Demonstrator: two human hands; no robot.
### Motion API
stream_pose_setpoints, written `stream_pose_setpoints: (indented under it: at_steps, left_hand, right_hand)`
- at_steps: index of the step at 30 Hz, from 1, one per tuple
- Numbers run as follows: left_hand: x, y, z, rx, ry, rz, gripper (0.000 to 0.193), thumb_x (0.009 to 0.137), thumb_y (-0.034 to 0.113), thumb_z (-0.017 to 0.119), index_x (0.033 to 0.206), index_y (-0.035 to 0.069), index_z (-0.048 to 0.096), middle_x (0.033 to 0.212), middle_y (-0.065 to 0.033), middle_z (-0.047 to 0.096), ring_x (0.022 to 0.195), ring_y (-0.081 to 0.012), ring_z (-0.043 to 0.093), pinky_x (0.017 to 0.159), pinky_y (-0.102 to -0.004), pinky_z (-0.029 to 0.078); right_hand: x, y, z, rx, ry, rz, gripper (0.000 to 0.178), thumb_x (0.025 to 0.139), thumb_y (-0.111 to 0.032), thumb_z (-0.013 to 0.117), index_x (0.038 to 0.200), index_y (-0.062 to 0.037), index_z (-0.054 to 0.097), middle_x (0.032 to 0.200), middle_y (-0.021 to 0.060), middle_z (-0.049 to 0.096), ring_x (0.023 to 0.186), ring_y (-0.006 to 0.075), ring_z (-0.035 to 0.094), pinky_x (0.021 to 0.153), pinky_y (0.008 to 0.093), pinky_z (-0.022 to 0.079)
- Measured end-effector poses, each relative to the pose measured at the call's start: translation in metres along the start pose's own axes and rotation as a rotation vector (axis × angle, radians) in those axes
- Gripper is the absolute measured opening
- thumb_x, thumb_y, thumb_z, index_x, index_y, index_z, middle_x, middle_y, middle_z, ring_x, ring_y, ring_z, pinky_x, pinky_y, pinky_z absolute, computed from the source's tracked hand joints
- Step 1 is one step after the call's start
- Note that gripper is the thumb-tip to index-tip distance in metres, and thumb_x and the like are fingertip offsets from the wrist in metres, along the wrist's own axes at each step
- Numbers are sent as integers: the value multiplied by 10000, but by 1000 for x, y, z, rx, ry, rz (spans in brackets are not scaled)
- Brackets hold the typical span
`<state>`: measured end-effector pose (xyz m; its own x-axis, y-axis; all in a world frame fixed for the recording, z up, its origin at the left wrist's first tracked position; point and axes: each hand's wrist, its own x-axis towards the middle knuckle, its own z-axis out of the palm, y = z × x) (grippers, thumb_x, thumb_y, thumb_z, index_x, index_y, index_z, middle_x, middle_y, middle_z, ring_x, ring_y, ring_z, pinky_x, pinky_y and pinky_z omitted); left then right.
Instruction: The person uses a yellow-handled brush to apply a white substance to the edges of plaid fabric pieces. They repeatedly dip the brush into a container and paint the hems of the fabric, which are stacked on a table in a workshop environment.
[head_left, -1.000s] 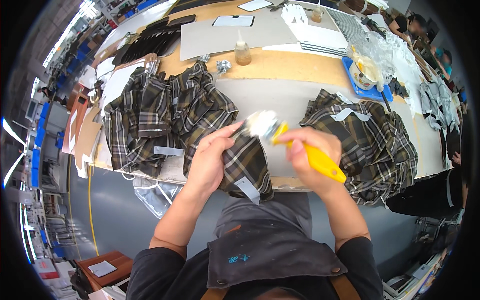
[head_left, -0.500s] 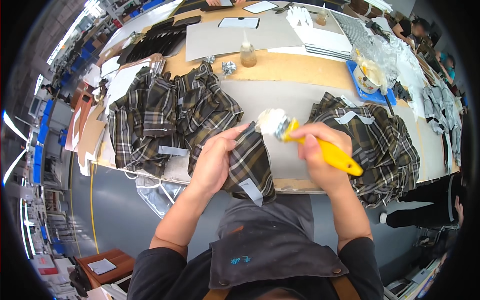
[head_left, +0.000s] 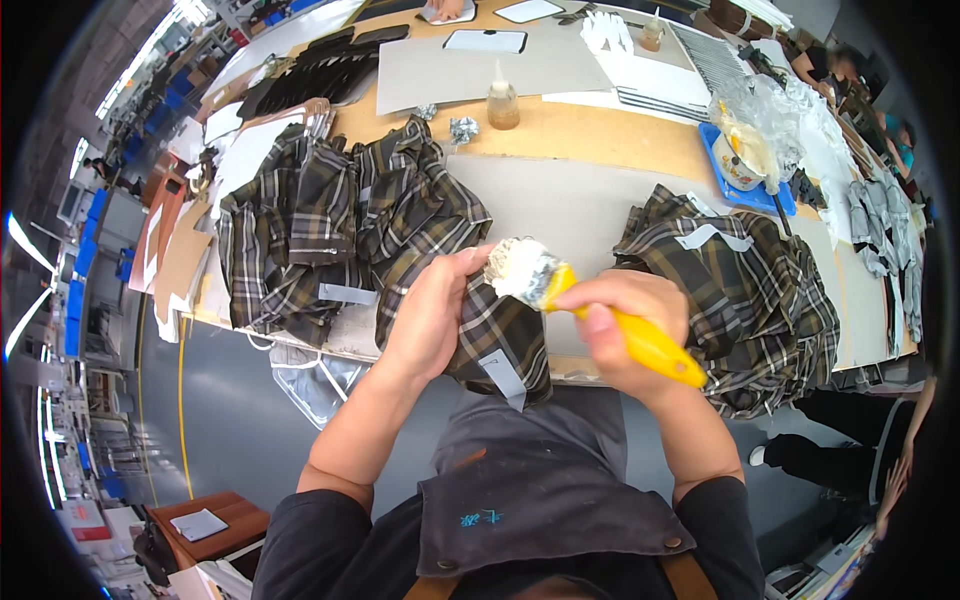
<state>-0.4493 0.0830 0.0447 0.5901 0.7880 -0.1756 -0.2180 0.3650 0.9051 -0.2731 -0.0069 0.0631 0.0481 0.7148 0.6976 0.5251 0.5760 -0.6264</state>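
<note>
My right hand (head_left: 635, 315) is closed around the yellow handle of a brush (head_left: 655, 348), its bristles thick with white paste. The bristle end lies over the upper edge of a plaid fabric piece (head_left: 505, 335), close to my left fingertips. That piece hangs over the table's near edge, with a pale grey strip (head_left: 502, 377) on its lower part. With the thumb side toward the brush, my left hand (head_left: 428, 315) grips the fabric's left edge. Further plaid garments lie in a left pile (head_left: 325, 215) and a right pile (head_left: 725, 290).
A blue tray (head_left: 712, 160) at the right holds a patterned tub (head_left: 738, 168) with paste. Beyond the grey board (head_left: 560, 195) stand a squeeze bottle (head_left: 502, 105) and crumpled foil (head_left: 463, 129). Dark pieces (head_left: 310, 80) lie far left. Another person's hand (head_left: 447, 10) is at the far edge.
My right hand has brought the brush left and slightly toward me, so its bristles are now over the fabric's top edge by my left fingers. The left hand has barely moved.
</note>
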Motion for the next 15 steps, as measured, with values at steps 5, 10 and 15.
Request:
stream_pose_setpoints:
  at_steps: [5,10,15]
  left_hand:
    - [0,0,-2,-36,13,-8,401,936,205,400,1188,-79,528,1194,-129,577,1103,-177,533,988,-298,372]
    - [-2,0,-2,-33,60,-4,396,936,200,405,1183,-82,532,1202,-136,570,1135,-188,512,1008,-301,350]
    - [-1,5,-3,26,18,26,404,939,196,391,1189,-90,527,1175,-132,591,1084,-181,544,978,-300,376]
  right_hand:
    - [3,8,3,-102,87,-24,129,663,18,576,771,-29,629,632,99,612,511,253,600,502,314,485]
    - [-2,11,4,14,90,50,104,682,8,574,762,-28,629,637,106,616,512,248,600,505,304,484]
    - [8,16,8,-139,114,44,87,718,-2,566,768,-18,635,643,90,623,528,224,611,520,297,488]
